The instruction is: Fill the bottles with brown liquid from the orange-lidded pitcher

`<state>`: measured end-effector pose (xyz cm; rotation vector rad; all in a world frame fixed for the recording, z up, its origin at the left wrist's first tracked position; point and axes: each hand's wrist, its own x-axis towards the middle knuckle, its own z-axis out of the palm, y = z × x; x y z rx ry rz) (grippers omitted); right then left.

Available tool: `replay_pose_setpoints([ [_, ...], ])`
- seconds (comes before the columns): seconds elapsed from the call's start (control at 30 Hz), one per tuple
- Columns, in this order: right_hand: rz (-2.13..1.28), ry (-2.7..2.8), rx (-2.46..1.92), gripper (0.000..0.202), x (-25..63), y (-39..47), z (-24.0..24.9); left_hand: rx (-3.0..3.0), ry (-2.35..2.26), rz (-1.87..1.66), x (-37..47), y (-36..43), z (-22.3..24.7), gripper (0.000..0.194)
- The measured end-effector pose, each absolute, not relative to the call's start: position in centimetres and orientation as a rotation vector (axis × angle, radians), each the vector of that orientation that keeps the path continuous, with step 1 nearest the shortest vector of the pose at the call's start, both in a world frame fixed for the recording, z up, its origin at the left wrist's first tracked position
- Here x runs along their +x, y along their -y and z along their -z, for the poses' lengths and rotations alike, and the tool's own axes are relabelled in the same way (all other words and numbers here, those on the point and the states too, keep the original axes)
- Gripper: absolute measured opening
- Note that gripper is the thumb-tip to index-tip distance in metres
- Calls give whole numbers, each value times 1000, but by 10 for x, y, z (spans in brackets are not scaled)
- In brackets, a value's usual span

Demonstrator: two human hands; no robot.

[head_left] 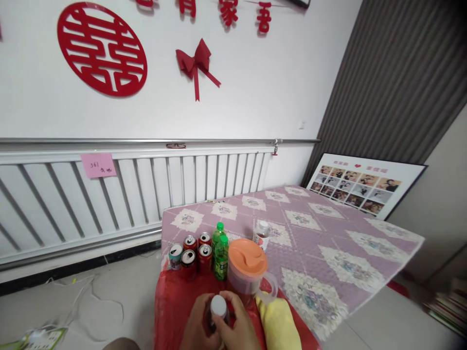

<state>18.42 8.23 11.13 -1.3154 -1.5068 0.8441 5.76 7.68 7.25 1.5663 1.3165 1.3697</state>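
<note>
The capped bottle [219, 306] was near the desk's [302, 248] near-left corner; left hand [197, 322] and right hand [240, 324] had fingers curled closed around it; it seemed firm, possibly slippery, best gripped mid-body.

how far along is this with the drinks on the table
Looks done: five cans and two green bottles stand grouped together. In hand: the dark bottle, cap on, between the left hand and right hand. Possibly left: the other white-capped bottle, upright beyond the jug, apart from that group. One view can't settle how much remains.
</note>
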Motion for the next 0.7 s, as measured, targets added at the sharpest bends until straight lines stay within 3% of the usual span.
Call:
replay_pose_setpoints([
  [0.2, -783, 1529, -1377, 35, 178, -72, -128, 1570, -1303, -1320, 53, -76, -77, 44],
  [0.37, -750, 1515, -1372, 46, 184, -56, -121, 1563, -1346, -1283, 48, -71, -85, 46],
  [0.5, -569, 1541, -1534, 32, 223, -51, -102, 1552, -1390, -1229, 45, -69, -88, 53],
  [0.7, -360, 1540, -1892, 35, 291, -63, -79, 1530, -1426, -1204, 45, -67, -90, 52],
])
